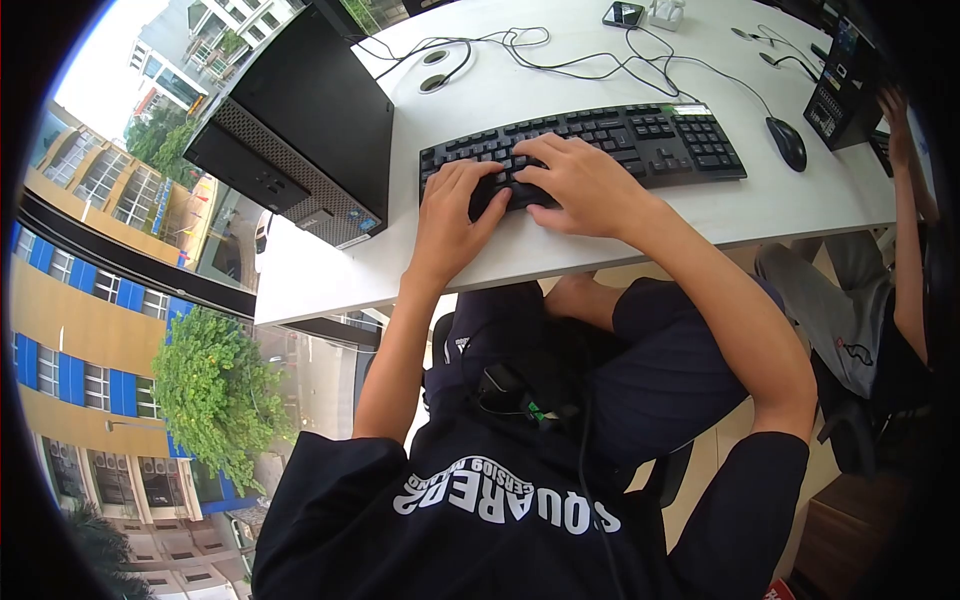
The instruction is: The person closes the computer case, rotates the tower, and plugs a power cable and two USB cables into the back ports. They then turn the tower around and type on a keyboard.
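A black keyboard (660, 140) lies on the white desk in front of me, a pale sticker at its upper right. My left hand (455, 215) rests on its left end, fingers curved over the keys and thumb out toward the middle. Just right of it, my right hand (580, 185) lies over the central keys with its fingers spread and bent. Both hands touch the keyboard and hold nothing. The keys under my fingers are hidden. A black computer mouse (786, 144) sits right of the keyboard, apart from my hands.
A black Dell desktop computer (300, 130) stands at the left of the white desk (430, 265). Cables (590, 70) run across the back, near a phone (624, 14). At right are a black box (848, 85) and another person's arm (908, 220). A window is on the left.
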Available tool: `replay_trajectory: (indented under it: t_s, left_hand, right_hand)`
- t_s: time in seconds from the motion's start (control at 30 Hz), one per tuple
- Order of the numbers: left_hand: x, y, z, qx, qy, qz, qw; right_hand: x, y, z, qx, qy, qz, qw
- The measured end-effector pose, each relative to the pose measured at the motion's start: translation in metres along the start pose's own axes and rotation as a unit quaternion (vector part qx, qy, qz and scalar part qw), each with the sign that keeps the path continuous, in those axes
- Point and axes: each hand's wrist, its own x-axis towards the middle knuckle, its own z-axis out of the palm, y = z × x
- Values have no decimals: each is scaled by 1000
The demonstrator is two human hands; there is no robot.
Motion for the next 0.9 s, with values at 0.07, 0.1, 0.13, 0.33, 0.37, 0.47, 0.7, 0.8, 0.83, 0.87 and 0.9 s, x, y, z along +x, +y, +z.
replay_trajectory:
  t_s: [0.07,0.1,0.13,0.33,0.37,0.47,0.7,0.8,0.83,0.87,0.9]
  left_hand:
    - [1,0,0,4,-2,11,1000]
    - [1,0,0,6,-3,15,1000]
    - [0,-2,1,5,-2,21,1000]
    - [-2,-4,3,26,15,39,999]
    - [-2,-5,3,25,13,38,999]
    - [-1,-2,-1,8,-9,6,1000]
    - [-1,-1,1,29,31,32,999]
    - [-1,1,-1,15,21,13,1000]
    - [-1,1,-1,16,19,8,1000]
    - [-1,1,-3,19,17,4,1000]
    - [0,1,-3,20,15,1,1000]
  right_hand:
    - [3,-5,-2,26,-47,39,998]
    - [4,-8,-3,40,-71,59,995]
    - [3,-7,-2,28,-54,47,997]
    - [0,-3,7,17,-25,42,999]
    - [-1,-3,7,14,-21,38,999]
    - [-1,-4,5,16,-23,52,998]
    - [-3,-4,7,-78,45,23,996]
    - [-2,-1,4,8,-35,97,995]
    - [-3,0,4,9,-31,92,995]
    - [-5,1,5,10,-27,87,996]
    - [-5,1,4,11,-22,82,996]
